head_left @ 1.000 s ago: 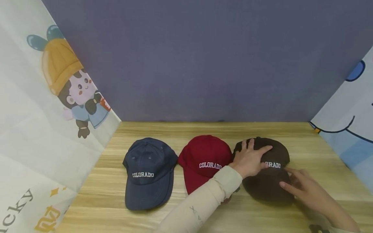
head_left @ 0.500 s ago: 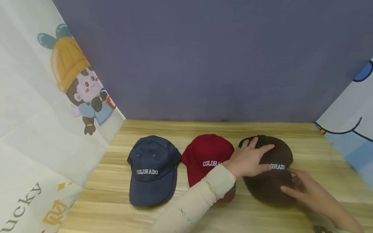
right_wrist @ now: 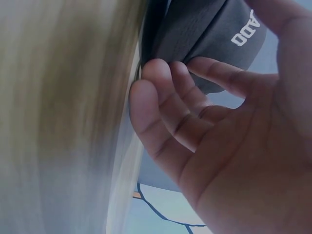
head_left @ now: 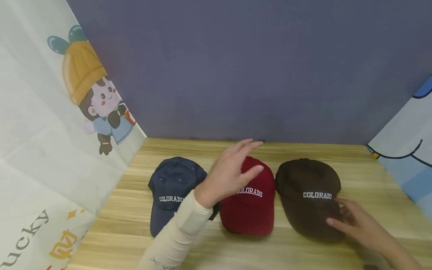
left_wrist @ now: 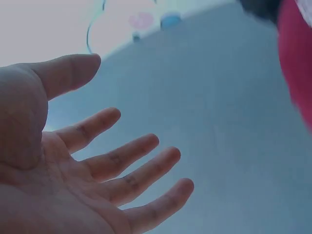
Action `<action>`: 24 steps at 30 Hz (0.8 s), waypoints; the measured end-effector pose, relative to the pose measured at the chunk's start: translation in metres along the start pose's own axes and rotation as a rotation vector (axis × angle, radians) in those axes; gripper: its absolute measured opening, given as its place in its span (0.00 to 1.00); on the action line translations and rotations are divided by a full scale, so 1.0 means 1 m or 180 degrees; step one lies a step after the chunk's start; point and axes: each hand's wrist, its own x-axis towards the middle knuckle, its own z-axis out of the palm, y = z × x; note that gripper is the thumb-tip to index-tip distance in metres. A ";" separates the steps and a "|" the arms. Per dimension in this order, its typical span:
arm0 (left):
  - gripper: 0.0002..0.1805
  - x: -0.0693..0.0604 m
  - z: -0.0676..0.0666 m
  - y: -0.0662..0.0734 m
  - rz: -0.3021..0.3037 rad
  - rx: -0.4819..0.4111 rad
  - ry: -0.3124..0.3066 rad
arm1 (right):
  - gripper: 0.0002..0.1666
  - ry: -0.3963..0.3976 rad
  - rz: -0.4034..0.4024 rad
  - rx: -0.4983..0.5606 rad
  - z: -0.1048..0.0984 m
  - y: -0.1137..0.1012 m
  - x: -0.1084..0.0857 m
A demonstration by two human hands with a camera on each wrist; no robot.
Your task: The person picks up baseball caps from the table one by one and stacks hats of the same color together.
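Note:
Three caps with COLORADO lettering lie in a row on the wooden table. My left hand, fingers spread and holding nothing, is raised over the red cap and hides part of it. The left sleeve covers part of the navy cap. In the left wrist view that hand's palm faces the camera. My right hand is at the right side of the dark brown cap. Its bent fingers touch the cap's lower edge in the right wrist view, and its thumb lies by the brim.
A grey-purple panel stands behind the wooden table. White printed panels flank it, with a cartoon figure on the left one and blue shapes on the right one.
My left hand has lifted off the brown cap and moved left over the red cap. The right hand has stayed beside the brown cap. The head view has shifted slightly.

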 end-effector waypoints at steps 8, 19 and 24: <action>0.32 -0.018 -0.035 -0.051 -0.0338 0.0439 0.0519 | 0.43 -0.0092 0.0069 -0.0050 -0.005 0.006 -0.004; 0.34 -0.022 -0.030 -0.115 -0.0710 0.0941 0.0120 | 0.42 -0.0083 0.0054 -0.0008 -0.011 0.008 -0.010; 0.35 -0.023 -0.024 -0.134 -0.0886 0.0958 -0.0051 | 0.38 0.0198 -0.0053 0.0000 -0.023 0.001 -0.004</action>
